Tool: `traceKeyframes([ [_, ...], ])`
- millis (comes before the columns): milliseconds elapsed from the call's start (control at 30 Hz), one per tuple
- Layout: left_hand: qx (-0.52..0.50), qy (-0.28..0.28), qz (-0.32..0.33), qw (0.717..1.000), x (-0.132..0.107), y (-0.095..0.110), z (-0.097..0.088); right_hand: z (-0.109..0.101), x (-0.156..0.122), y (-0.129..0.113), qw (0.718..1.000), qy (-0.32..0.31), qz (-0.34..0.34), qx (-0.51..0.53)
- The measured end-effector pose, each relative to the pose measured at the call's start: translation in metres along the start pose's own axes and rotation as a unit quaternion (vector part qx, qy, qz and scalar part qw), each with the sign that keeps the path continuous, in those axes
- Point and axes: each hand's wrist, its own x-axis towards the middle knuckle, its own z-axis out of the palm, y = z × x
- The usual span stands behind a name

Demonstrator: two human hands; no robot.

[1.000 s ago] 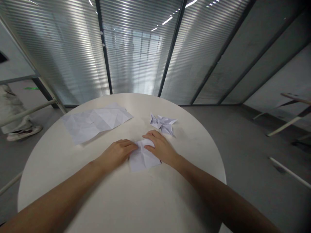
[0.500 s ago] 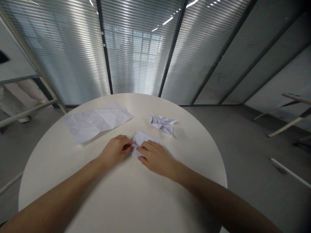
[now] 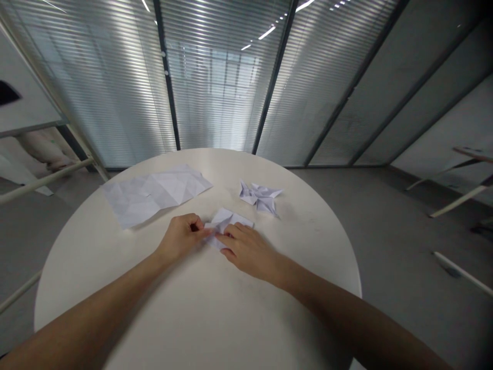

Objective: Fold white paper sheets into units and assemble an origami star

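Observation:
A small folded sheet of white paper (image 3: pixel 225 216) lies on the round table in front of me, with one flap standing up. My left hand (image 3: pixel 184 234) pinches the paper's left edge between thumb and fingers. From the right, my right hand (image 3: pixel 246 249) holds the same paper down, its bent fingers and thumb on the sheet and covering part of it. Just beyond, to the right, sits a pointed white origami piece (image 3: pixel 260 196). A larger creased sheet of paper (image 3: pixel 154 195) is spread out at the far left of the table.
The white round table (image 3: pixel 215 318) fills the middle of the view. A glass wall with blinds (image 3: pixel 219 77) stands behind it. To the left is a whiteboard frame (image 3: pixel 46 180) with someone's leg behind it; table legs (image 3: pixel 458 201) show at the right.
The left edge of the folded paper has lifted into a flap at my left fingers. My left hand has shifted slightly; my right hand stays almost in place.

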Motion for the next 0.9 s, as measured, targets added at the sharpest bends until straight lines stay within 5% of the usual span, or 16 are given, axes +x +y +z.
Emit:
traceKeyframes([
  [133,-0.037,-0.005,-0.011,0.999,-0.002,0.004,0.0,-0.006,0.001,-0.003,1.0,-0.004,0.003,-0.012],
  [367,0.09,0.004,0.083,0.992,-0.006,0.011,-0.002,-0.008,0.002,-0.01,0.998,-0.024,-0.001,-0.064],
  [633,0.141,-0.125,0.254,0.949,-0.004,0.011,-0.007,-0.005,-0.004,0.028,0.991,-0.027,-0.131,-0.003],
  [900,0.245,-0.182,0.297,0.905,-0.005,0.013,-0.01,-0.009,-0.002,0.038,0.994,0.003,-0.052,0.093],
])
